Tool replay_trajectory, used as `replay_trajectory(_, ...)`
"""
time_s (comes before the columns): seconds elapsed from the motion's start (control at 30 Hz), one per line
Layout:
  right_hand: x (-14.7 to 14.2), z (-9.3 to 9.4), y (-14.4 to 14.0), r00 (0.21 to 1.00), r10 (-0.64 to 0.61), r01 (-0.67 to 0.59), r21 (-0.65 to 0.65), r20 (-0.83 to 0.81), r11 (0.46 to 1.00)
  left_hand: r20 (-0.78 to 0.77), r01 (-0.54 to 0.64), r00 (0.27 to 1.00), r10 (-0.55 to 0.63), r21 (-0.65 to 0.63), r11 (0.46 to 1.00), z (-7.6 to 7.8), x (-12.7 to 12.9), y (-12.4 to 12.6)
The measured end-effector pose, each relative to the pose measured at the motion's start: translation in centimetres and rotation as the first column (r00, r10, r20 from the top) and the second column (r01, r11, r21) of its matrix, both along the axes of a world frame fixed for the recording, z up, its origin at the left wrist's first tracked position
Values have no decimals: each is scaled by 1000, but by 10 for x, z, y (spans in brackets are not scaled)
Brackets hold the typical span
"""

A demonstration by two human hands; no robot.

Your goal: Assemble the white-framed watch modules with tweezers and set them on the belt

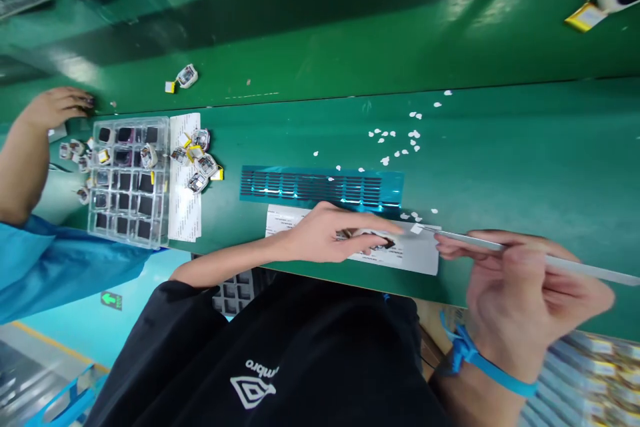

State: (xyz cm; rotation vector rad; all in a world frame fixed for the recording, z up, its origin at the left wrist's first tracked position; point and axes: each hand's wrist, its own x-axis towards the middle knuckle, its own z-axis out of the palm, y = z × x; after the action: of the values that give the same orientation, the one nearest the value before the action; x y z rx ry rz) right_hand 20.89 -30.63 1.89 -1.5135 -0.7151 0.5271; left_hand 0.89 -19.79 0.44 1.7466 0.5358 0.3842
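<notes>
A small part [376,240] was pinned under the left hand [330,237] fingers on a white sheet [415,255], prob. to steady it. Tweezers [500,248], pinched in the right hand [520,287], carried a white sticker [416,229] just beside those fingertips.
</notes>
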Motion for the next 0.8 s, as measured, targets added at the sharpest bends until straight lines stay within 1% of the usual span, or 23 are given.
replay_trajectory(0.03, -6, 3, 3, 1000, -7, 7, -5, 21, 1000, 11, -35, 999, 37, -122, 992, 3, 0, 2)
replay_trajectory(0.07, -11, 6, 4, 999, -6, 7, -23, 47, 1000, 17, -52, 998, 58, -228, 972, 6, -1, 3)
replay_trajectory(0.1, -15, 8, 6, 997, 6, -2, -52, 77, 999, 27, -48, 998, 60, -313, 948, 9, -1, 5)
replay_trajectory(0.17, -20, 8, 7, 987, 60, -41, -127, 146, 991, 52, -12, 998, 37, -423, 906, 12, -2, 7)
replay_trajectory(0.23, -23, 6, 7, 974, 106, -68, -189, 201, 980, 68, 8, 997, 26, -466, 885, 13, -2, 7)
replay_trajectory(0.3, -23, 3, 7, 966, 117, -65, -219, 233, 973, 64, -1, 997, 35, -467, 884, 12, -3, 6)
replay_trajectory(0.37, -23, 0, 7, 968, 105, -52, -226, 229, 973, 46, -20, 998, 45, -450, 893, 12, -3, 4)
replay_trajectory(0.5, -24, -3, 8, 961, 78, -24, -201, 266, 979, 1, -37, 999, 41, -387, 921, 10, -3, 1)
replay_trajectory(0.57, -25, -3, 9, 955, 81, -28, -184, 286, 982, -15, -39, 999, 36, -362, 931, 9, -3, 0)
replay_trajectory(0.8, -26, -2, 11, 945, 82, -28, -173, 316, 985, -40, -54, 998, 42, -352, 934, 9, -2, 0)
